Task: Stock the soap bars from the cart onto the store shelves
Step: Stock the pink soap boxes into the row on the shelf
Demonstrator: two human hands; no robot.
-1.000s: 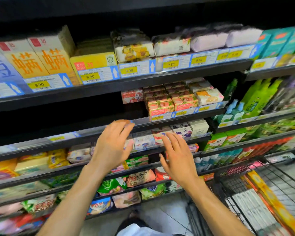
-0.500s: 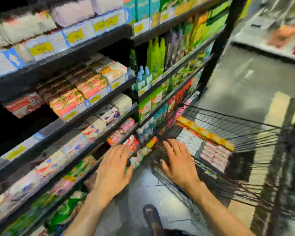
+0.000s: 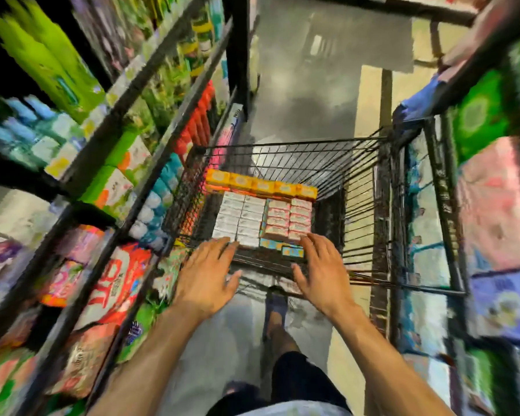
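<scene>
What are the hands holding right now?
Nothing. The left hand and the right hand are both open, fingers spread, over the near edge of the wire cart, close to the stacked soap boxes inside it.

Boxed soap bars [image 3: 252, 217], seemingly white, pink and orange, in tidy rows inside wire cart [image 3: 360, 205].

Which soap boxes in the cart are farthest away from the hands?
The orange-yellow boxes, in a row across the far end of the cart. The white boxes, pink boxes and blue boxes all lie nearer the left hand and right hand.
</scene>
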